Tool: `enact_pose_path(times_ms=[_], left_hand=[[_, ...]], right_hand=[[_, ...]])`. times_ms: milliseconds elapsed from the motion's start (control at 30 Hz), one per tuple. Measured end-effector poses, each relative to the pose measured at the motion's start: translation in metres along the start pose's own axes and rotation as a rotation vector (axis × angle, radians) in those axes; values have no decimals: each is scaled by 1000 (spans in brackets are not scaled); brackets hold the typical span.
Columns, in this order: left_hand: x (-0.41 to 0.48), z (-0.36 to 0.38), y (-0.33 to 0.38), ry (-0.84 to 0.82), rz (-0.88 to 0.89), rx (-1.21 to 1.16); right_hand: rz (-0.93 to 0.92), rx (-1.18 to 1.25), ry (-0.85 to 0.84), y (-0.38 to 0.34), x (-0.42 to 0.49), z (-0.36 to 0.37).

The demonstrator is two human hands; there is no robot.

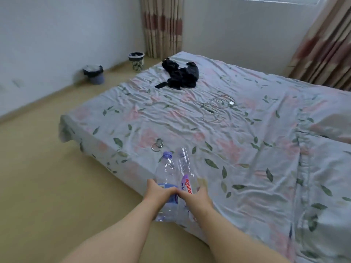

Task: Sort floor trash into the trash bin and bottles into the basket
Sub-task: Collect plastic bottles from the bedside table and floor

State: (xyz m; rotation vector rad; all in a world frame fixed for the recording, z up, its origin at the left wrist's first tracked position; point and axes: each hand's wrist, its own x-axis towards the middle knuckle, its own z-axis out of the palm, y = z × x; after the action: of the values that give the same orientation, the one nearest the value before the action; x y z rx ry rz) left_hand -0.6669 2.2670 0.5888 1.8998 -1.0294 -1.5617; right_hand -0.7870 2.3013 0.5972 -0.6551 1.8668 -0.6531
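Two sets of fingers are each clamped on a bottle: those of your left hand curl round the blue-labelled middle of a clear purple-capped bottle, and those of your right hand curl round a clear pink-labelled bottle. Your hands touch at the knuckles and the bottles lie side by side, necks pointing away from you, held above the near edge of the bed. Just beyond the bottle tops a metal key ring lies on the leaf-and-flower sheet. Farther up the bed you see a looped cable with a white plug, and beyond it a crumpled black garment. To your left is the tan floor. Well apart from your hands, by the far wall, stand the trash bin with its black liner and, nearer the corner, the white perforated basket. Striped curtains hang behind the basket.
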Motion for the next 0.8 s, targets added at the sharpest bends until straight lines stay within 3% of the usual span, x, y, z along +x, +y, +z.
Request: enact_pose_path(times_ms=[300,433,600,800], left_hand=[[63,-224,-14,283,22,-186],[67,-290,-30,385,-38,-182],[71,-375,-66,581,-162,-363],[90,-441,-107,705,-310,-513]], right_hand=[[-180,-143,-225,-106,-11,203],[-216,-222,-296,-132,-19,269],[-254,-399,-470,-154,-32,367],[-169,-486,-676,-163,-31,464]])
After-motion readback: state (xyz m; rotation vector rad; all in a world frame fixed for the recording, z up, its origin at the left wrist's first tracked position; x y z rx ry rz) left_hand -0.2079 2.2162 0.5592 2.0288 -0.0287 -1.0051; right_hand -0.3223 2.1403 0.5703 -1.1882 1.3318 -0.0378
